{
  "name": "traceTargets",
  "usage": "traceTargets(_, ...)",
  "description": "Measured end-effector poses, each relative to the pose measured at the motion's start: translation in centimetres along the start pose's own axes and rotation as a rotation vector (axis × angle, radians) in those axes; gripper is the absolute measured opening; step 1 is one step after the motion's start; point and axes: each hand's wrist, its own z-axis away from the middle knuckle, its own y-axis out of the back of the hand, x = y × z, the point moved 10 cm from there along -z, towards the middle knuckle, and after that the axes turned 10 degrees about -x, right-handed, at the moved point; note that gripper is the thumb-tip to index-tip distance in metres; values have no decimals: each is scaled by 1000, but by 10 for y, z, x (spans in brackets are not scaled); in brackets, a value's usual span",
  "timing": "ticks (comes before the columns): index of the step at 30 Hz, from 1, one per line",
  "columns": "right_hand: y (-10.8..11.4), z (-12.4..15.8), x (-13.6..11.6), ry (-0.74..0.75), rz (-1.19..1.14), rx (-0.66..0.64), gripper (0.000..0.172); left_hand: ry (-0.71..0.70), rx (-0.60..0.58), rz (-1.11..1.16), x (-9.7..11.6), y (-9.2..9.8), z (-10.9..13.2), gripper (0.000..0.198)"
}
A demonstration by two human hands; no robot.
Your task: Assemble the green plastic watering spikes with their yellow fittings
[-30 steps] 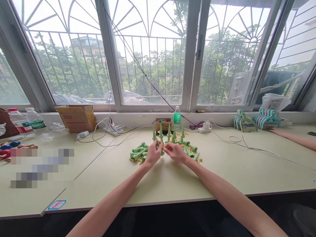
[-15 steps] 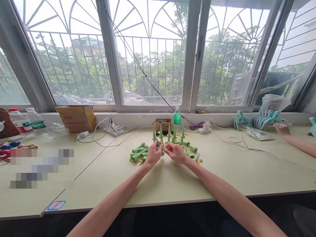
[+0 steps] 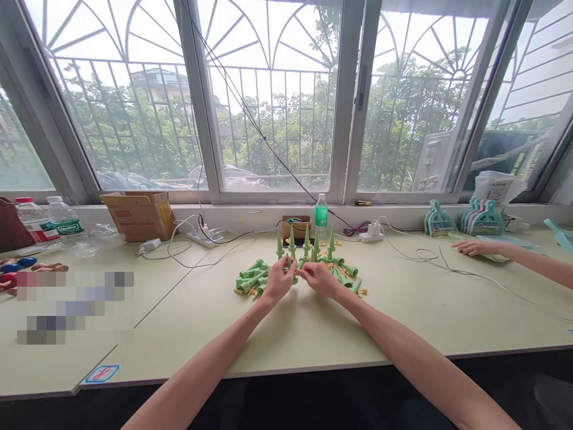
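My left hand [image 3: 280, 280] is closed around a green pointed plastic piece [image 3: 289, 261], whose tip shows above the fingers. Close beside it, the fingers of my right hand [image 3: 319, 278] are pinched together at the same piece; whatever small part they may hold is hidden. Behind both hands stand several upright green cones [image 3: 307, 242] with pointed tops. A pile of green hollow cone pieces [image 3: 250, 276] lies left of my left hand. More green pieces [image 3: 344, 273] lie beyond my right hand, mixed with small yellow pegs [image 3: 363, 292].
A cardboard box [image 3: 138, 216], a power strip [image 3: 205, 239] and a green-labelled bottle [image 3: 321, 212] line the window side. Cables [image 3: 441, 263] cross the table. At right, a co-worker's hand [image 3: 481, 247] rests over a flat packet, near teal clip-shaped items [image 3: 486, 218].
My hands stay almost in place, with slight finger movement at the green piece. The co-worker's hand has moved left and nearer, from the teal items onto the flat packet.
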Motion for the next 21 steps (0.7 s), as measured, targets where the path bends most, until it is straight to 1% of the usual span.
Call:
traceTargets(2,1,1,-2,-2,-6,2,34,-9,18,-23,0,1,-1,24)
traceTargets(6,2,2,-5,-2,-34,-1,20,-22,53,-34,0,5,-1,24)
traceTargets(8,3,3,-6,11,-45,5,16,-13,60,-28,-1,5,-1,23)
traceTargets(21,1,2,-8,34,-47,-18,24,-27,33,-45,3,3,0,23)
